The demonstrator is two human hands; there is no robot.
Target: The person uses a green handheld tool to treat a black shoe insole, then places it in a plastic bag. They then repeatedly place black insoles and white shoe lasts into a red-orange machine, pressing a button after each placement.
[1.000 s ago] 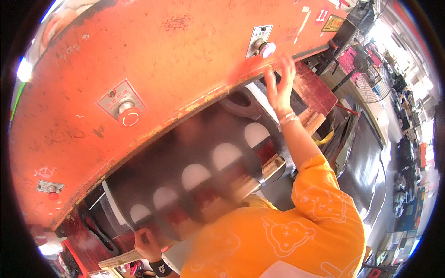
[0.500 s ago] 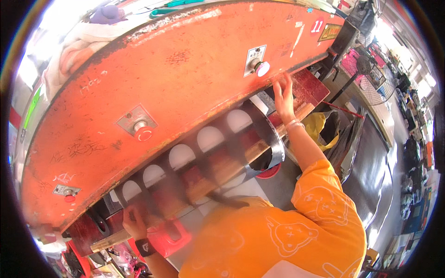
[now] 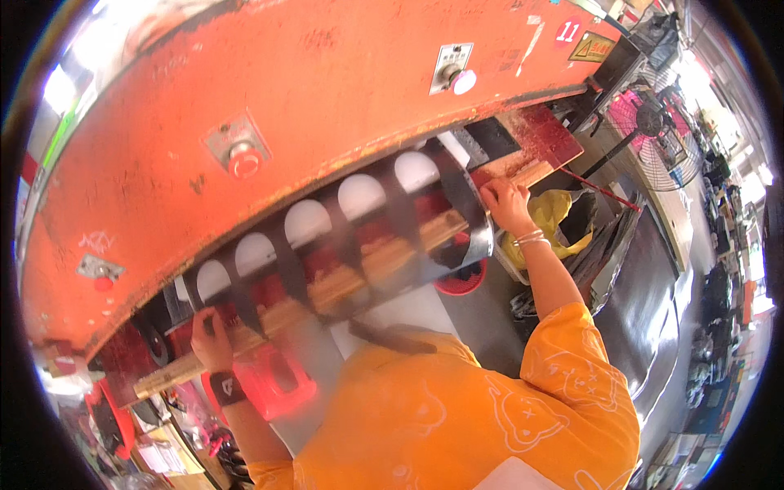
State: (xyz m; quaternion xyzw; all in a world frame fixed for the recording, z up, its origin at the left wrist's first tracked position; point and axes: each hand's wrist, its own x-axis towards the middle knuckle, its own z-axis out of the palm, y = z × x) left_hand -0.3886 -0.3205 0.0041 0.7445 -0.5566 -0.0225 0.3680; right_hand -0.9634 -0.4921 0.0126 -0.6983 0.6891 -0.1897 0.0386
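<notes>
A dark flexible sheet [image 3: 461, 196] with a row of several rounded cutouts lies over the red work surface under the orange machine beam [image 3: 327, 98]. Its near part droops in strips over the wooden edge strip [image 3: 327, 286], and white shows through the cutouts. At the sheet's left end, my left hand [image 3: 214, 341] is closed, thumb and fingers pinching its margin. My right hand [image 3: 508, 206] is at the opposite end with fingers curled together at the sheet's right edge; the fingertips are partly hidden.
Red push buttons [image 3: 244, 162] sit on the beam. Below the surface are a pink plastic stool [image 3: 278, 384] and a red basket [image 3: 462, 278]. On the right stand a yellow bag [image 3: 555, 224], a black floor fan [image 3: 651, 118] and shiny dark sheeting [image 3: 633, 318].
My right hand has come down from the beam's lower edge to the sheet's right end, and its fingers have closed. The view has shifted, and the sheet shows farther out from under the beam.
</notes>
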